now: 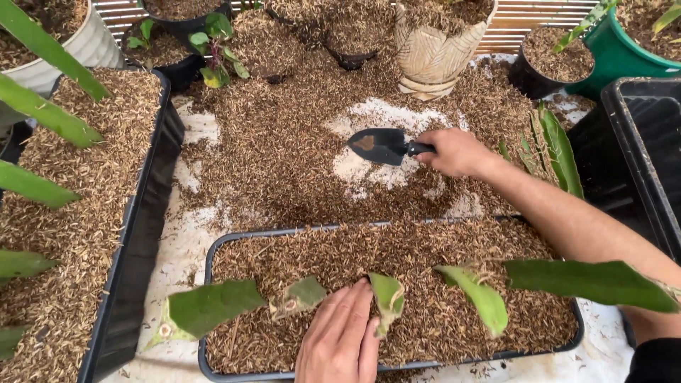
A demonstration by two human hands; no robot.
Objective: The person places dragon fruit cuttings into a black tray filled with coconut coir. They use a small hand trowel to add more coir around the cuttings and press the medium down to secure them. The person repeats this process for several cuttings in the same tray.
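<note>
At the far left we see a long black tray (135,234) heaped with brown husk, green leaves (42,117) leaning over it; just right of it, near us, a second tray (213,252) holds the same husk with green cuttings (209,305) standing in a row; our left hand (340,337) lies flat on that husk, fingers pressed together beside a short cutting (386,298), clasping nothing that we can make out; farther off, loose husk (284,142) covers a white sheet; there our right hand (457,151) is wrapped tight round the handle of a black trowel (383,145), blade pointing left over a bare white patch; beyond it stands a woven pot (433,53), with dark pots (184,28) to its left; at the far right sit a green pot (624,53) and an empty black bin (638,149).
</note>
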